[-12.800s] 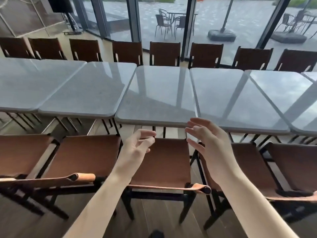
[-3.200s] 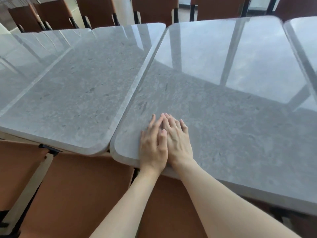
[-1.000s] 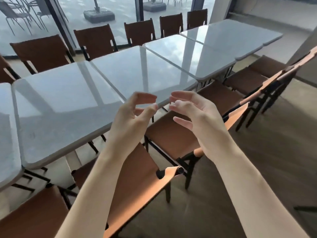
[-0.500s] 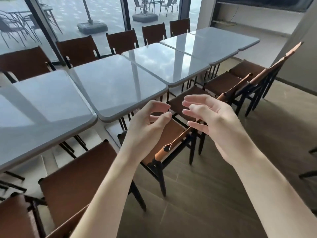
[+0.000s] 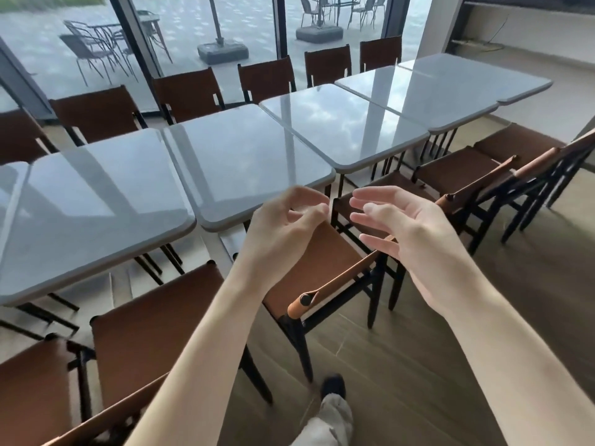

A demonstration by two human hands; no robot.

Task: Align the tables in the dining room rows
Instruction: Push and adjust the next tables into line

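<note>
**A:** Bench count?

**B:** Five glossy grey stone-look square benches in one row, running from lower left to upper right. Nearest full one [image 5: 90,201], next [image 5: 248,162], third [image 5: 344,127], fourth [image 5: 415,91], farthest [image 5: 476,75]. A sliver of another top [image 5: 9,185] shows at the left edge, cut off. Tops sit edge to edge; near corners step unevenly between second and third.

**A:** Hands?

**B:** Both of mine are in the air above the chairs, touching no bench. My left hand [image 5: 283,233] has fingers loosely curled, thumb near the fingertips, holding nothing. My right hand [image 5: 409,230] is relaxed, fingers spread, palm facing left, holding nothing. They're near each other, not touching.

**A:** Chairs?

**B:** Brown leather-seat chairs with black frames. Near side: five visible, one [image 5: 322,272] just under my hands, two [image 5: 145,333] at lower left partly cut off. Far side: five brown chair backs [image 5: 190,88] against the glass wall, one more at the left edge cut off.

**A:** Anything hidden?

**B:** Bench legs are mostly hidden by tops and chairs. My forearms cover part of the closest seats. Left part of the view is motion-blurred. One dark shoe [image 5: 333,386] and a light trouser leg show at the bottom. Grey metal patio chairs [image 5: 96,49] outside are hard to count.
</note>
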